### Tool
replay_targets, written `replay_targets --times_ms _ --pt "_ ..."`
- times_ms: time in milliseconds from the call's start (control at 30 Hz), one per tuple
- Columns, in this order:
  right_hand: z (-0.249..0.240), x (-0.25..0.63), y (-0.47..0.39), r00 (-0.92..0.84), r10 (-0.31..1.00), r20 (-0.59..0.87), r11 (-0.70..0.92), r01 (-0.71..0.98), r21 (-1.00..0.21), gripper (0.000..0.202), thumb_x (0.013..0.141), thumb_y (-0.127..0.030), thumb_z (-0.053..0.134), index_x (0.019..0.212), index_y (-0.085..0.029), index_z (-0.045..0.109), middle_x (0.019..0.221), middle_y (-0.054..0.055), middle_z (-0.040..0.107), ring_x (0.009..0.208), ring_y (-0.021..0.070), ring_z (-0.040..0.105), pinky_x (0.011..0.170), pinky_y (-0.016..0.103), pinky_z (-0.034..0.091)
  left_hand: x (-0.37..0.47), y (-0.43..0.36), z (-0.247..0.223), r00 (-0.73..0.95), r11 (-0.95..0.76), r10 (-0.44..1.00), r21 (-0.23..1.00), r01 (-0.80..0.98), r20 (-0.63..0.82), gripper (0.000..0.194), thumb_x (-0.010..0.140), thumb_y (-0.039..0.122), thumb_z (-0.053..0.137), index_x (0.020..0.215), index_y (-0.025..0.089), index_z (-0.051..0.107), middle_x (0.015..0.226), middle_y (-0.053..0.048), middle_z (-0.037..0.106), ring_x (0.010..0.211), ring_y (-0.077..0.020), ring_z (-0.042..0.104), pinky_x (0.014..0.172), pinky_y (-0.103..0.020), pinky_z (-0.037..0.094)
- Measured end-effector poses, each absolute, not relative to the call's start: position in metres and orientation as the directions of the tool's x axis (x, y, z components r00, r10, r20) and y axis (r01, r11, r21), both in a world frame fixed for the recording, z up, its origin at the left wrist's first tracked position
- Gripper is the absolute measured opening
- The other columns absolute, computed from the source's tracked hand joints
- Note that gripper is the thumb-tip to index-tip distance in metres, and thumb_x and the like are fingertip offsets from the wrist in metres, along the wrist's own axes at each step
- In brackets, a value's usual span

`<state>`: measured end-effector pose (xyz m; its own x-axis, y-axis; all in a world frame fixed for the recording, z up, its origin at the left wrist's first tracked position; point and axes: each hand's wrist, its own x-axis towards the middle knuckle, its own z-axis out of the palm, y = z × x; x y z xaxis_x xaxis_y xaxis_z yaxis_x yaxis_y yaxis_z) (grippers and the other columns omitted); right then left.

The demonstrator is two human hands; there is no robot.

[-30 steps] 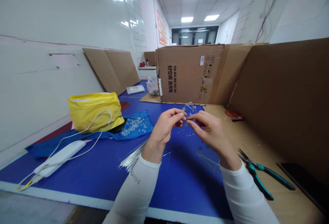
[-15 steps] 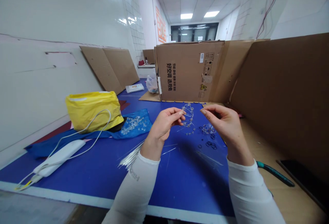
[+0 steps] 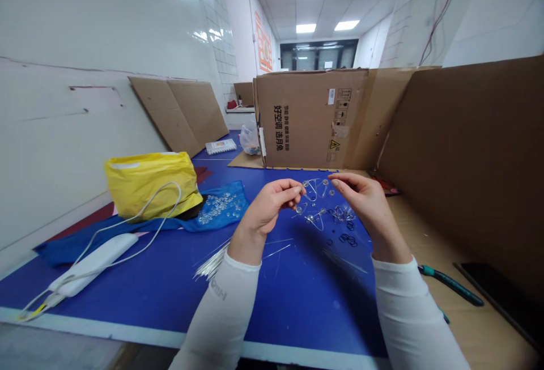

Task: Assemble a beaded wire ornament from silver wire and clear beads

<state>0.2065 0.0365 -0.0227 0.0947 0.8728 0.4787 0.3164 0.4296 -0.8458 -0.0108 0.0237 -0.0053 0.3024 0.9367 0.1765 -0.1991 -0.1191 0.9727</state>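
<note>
My left hand [image 3: 274, 205] pinches one end of a thin wire strung with clear beads [image 3: 315, 188], above the blue table. To the right of it, my right hand [image 3: 361, 197] has thumb and index finger close together beside a bead at the strand's right side; whether the fingertips grip the wire is too small to tell. Beneath and behind the hands lie a beaded wire loop [image 3: 314, 221], a tangle of beaded wire [image 3: 341, 213] and several small dark rings [image 3: 348, 239]. A bundle of straight silvery wires [image 3: 212, 260] lies by my left forearm.
Clear beads [image 3: 219, 207] lie on a blue cloth [image 3: 240, 194] at the left, near a yellow bag [image 3: 153, 186] and a white power strip [image 3: 96, 262] with its cable. Green-handled pliers [image 3: 453, 285] and a dark flat object [image 3: 501, 302] are at the right. Cardboard [image 3: 306, 126] stands behind.
The beaded strand has spread out toward my right hand, which has moved slightly left and nearer to it. My left hand keeps its pinch. The view has shifted a little.
</note>
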Motion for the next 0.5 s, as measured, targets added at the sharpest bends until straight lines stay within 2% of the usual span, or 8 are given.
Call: replay_targets --times_ms 67,167,333,500 --pt "-0.0228 0.2065 0.0371 0.069 0.886 0.459 0.423 0.284 -0.860 0.036 0.079 -0.047 0.071 0.098 -0.018 0.081 0.095 0.010 0.079 0.081 0.0224 0.067 0.073 0.037 0.049 -0.0115 0.0243 -0.0060 0.312 -0.117 0.934 0.973 -0.197 0.176 0.019 0.072 0.030 0.077 0.078 0.013 0.072 0.069 -0.001 0.061 0.061 -0.0085 0.050 0.061 -0.023 0.038" --pt "-0.0216 0.2052 0.0355 0.026 0.901 0.434 0.418 0.224 -0.881 0.031 0.078 -0.047 0.073 0.090 -0.019 0.081 0.091 0.008 0.079 0.079 0.0206 0.066 0.073 0.034 0.049 -0.0114 0.0247 -0.0069 0.327 -0.117 0.928 0.974 -0.193 0.176 0.019 0.073 0.031 0.076 0.078 0.014 0.071 0.069 -0.001 0.060 0.061 -0.0089 0.049 0.061 -0.024 0.038" --pt "-0.0200 0.2034 0.0317 0.017 0.914 0.405 0.397 0.154 -0.905 0.028 0.075 -0.046 0.077 0.083 -0.019 0.079 0.074 0.004 0.071 0.063 0.0137 0.054 0.059 0.029 0.042 -0.0107 0.0243 -0.0071 0.351 -0.125 0.919 0.977 -0.171 0.179 0.015 0.073 0.028 0.074 0.077 0.013 0.071 0.069 -0.001 0.059 0.062 -0.0090 0.047 0.062 -0.025 0.036" --pt "-0.0188 0.2025 0.0299 0.005 0.917 0.400 0.397 0.110 -0.911 0.028 0.073 -0.045 0.078 0.082 -0.018 0.077 0.071 0.002 0.067 0.059 0.0113 0.048 0.057 0.028 0.038 -0.0118 0.0247 -0.0079 0.360 -0.133 0.915 0.979 -0.157 0.182 0.015 0.072 0.027 0.074 0.077 0.013 0.071 0.070 -0.001 0.060 0.062 -0.0090 0.047 0.062 -0.025 0.036"
